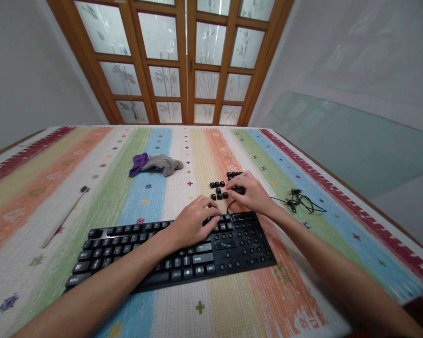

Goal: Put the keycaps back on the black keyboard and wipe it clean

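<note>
A black keyboard [134, 249] lies across the striped tablecloth in front of me. Its right number pad has bare key posts where caps are off. My left hand [192, 220] rests on the keys near the keyboard's upper middle, fingers curled down onto them. My right hand [252, 190] reaches just beyond the keyboard's top edge to a small pile of loose black keycaps [220, 190], fingers bent over the caps at the pile's right side. Whether a cap is pinched in it is hidden.
A grey and purple cloth [157, 163] lies farther back on the table. A thin brush [65, 216] lies at the left. The keyboard's black cable [301, 201] is bunched at the right. A wooden glazed door [183, 61] stands behind the table [38, 188].
</note>
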Action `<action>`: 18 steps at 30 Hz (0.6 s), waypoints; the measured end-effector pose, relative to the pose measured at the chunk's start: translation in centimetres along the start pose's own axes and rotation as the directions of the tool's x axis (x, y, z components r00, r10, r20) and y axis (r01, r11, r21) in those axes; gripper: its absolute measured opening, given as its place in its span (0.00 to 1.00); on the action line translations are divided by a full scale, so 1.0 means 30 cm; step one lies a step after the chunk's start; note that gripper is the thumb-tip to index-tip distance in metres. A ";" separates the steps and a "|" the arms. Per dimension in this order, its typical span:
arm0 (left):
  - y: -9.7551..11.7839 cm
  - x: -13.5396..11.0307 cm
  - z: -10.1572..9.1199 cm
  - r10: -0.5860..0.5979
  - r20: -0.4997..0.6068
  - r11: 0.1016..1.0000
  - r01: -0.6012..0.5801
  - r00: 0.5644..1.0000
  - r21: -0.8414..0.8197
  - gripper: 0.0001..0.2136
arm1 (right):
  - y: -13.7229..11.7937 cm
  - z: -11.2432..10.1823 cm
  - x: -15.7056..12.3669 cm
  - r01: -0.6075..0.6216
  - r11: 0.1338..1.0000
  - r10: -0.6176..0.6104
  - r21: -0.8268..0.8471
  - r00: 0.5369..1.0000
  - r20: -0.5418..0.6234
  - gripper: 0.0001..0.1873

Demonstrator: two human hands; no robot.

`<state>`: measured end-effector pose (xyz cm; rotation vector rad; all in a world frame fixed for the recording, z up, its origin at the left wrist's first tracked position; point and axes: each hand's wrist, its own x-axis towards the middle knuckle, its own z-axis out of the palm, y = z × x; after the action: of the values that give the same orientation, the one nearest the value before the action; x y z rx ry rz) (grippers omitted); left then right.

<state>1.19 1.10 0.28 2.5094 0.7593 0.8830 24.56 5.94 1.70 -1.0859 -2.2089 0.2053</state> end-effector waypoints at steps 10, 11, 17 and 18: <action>-0.001 -0.003 0.012 -0.020 0.075 0.995 0.012 0.997 0.101 0.09 | 0.109 0.074 0.104 -0.116 0.976 0.142 -0.184 0.981 0.132 0.06; -0.001 -0.004 0.012 -0.018 0.078 0.994 0.009 0.997 0.112 0.09 | 0.108 0.075 0.105 -0.122 0.975 0.148 -0.185 0.980 0.136 0.06; -0.002 -0.005 0.017 0.016 0.095 0.985 -0.032 0.995 0.170 0.10 | 0.057 0.032 0.092 -0.079 0.990 0.089 -0.118 0.993 0.083 0.04; -0.001 -0.005 0.019 0.026 0.097 0.984 -0.042 0.995 0.174 0.10 | 0.040 0.019 0.082 -0.061 0.994 0.067 -0.096 0.996 0.065 0.03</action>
<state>1.44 0.93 -0.21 2.7042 0.7974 0.7311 23.90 8.64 2.00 -1.2182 -2.2652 0.1700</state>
